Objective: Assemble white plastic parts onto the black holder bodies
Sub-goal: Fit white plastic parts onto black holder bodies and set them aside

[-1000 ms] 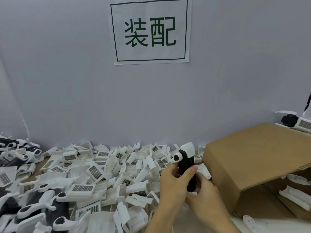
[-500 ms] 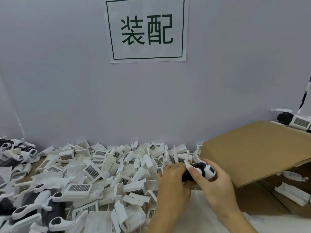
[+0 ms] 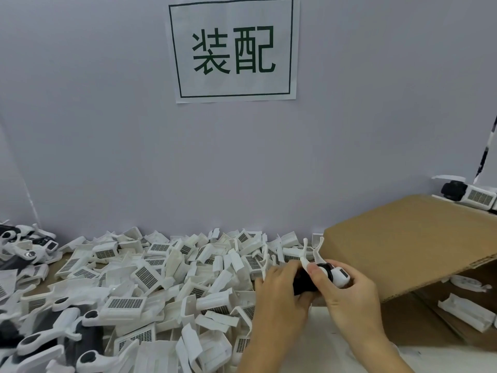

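Together, left hand [image 3: 279, 294], right hand [image 3: 349, 294], gripping black holder body [image 3: 302, 282], white part [image 3: 339, 274]

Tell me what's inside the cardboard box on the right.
Under the cardboard box's raised flap, a few white plastic parts lie on its floor; the flap covers the rest of the inside.

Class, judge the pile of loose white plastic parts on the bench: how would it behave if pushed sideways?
The white parts lie jumbled and overlapping, so they would probably slide and tumble. They look like thin hollow shells, likely light and rigid.
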`<state>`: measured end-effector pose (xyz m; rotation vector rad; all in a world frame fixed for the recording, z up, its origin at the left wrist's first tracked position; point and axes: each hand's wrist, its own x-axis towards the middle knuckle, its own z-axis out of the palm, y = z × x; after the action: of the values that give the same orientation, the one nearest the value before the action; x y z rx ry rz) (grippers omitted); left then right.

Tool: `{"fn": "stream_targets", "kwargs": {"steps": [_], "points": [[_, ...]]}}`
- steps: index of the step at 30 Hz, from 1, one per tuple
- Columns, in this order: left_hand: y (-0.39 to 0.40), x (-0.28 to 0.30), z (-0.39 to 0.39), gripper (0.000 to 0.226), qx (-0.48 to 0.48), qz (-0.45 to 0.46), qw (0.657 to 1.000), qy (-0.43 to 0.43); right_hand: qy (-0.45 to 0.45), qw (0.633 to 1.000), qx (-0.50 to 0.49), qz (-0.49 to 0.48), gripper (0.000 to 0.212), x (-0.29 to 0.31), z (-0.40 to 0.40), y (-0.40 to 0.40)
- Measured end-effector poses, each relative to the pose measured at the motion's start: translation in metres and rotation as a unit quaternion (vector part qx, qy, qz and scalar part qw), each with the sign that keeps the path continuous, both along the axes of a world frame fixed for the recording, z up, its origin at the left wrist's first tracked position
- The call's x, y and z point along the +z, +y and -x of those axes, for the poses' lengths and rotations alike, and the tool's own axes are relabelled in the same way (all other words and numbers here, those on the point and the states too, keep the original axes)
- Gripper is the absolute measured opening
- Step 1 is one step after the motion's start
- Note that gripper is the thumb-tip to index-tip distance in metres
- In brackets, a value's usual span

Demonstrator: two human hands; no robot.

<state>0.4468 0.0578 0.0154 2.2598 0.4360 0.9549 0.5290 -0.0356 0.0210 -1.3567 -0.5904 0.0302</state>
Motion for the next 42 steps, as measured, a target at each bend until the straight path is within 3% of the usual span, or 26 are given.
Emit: {"fn": "stream_targets", "kwargs": {"steps": [4, 6, 9, 13, 16, 18, 19, 22, 25, 27, 30, 36, 42], "points": [[0.002, -0.002, -0.001, 0.022, 0.013, -0.035, 0.998, -0.058, 0.016, 0.998, 0.057, -0.013, 0.055, -0.001, 0.003, 0.001], [0.003, 0.001, -0.001, 0.016, 0.031, 0.034, 0.990, -0.130, 0.030, 0.995, 0.091, -0.005, 0.065, -0.005, 0.004, 0.003], [0.006, 0.007, -0.002, 0.016, 0.049, 0.209, 0.955, -0.204, 0.023, 0.997, 0.074, 0.021, 0.059, -0.008, 0.006, 0.003], [0.009, 0.016, 0.000, 0.024, 0.076, 0.453, 0.854, -0.243, 0.027, 0.998, 0.024, 0.057, 0.043, -0.011, 0.002, 0.003], [0.015, 0.020, 0.001, 0.044, 0.037, 0.615, 0.746, -0.253, 0.035, 0.997, 0.004, 0.071, 0.034, -0.012, 0.001, 0.004], [0.017, 0.019, 0.003, 0.053, -0.009, 0.681, 0.682, -0.269, 0.041, 0.996, -0.002, 0.078, 0.031, -0.012, 0.001, 0.005], [0.017, 0.019, 0.004, 0.058, -0.031, 0.691, 0.669, -0.271, 0.044, 0.996, -0.004, 0.079, 0.029, -0.012, 0.001, 0.005], [0.017, 0.020, 0.007, 0.064, -0.075, 0.657, 0.708, -0.246, 0.047, 0.995, -0.004, 0.083, 0.026, -0.011, 0.002, 0.004], [0.013, 0.021, 0.005, 0.045, -0.046, 0.626, 0.750, -0.210, 0.046, 0.995, 0.005, 0.086, 0.025, -0.010, 0.004, 0.004], [0.012, 0.022, 0.005, 0.035, -0.027, 0.636, 0.744, -0.205, 0.047, 0.995, 0.007, 0.092, 0.025, -0.010, 0.004, 0.004], [0.013, 0.023, 0.008, 0.029, -0.072, 0.667, 0.712, -0.207, 0.047, 0.993, 0.009, 0.106, 0.025, -0.011, 0.004, 0.005], [0.014, 0.022, 0.010, 0.037, -0.111, 0.666, 0.705, -0.218, 0.037, 0.986, 0.039, 0.157, 0.029, -0.014, 0.003, 0.007], [0.015, 0.020, 0.012, 0.046, -0.138, 0.672, 0.688, -0.238, 0.029, 0.978, 0.122, 0.167, 0.054, -0.006, 0.012, 0.005]]}}
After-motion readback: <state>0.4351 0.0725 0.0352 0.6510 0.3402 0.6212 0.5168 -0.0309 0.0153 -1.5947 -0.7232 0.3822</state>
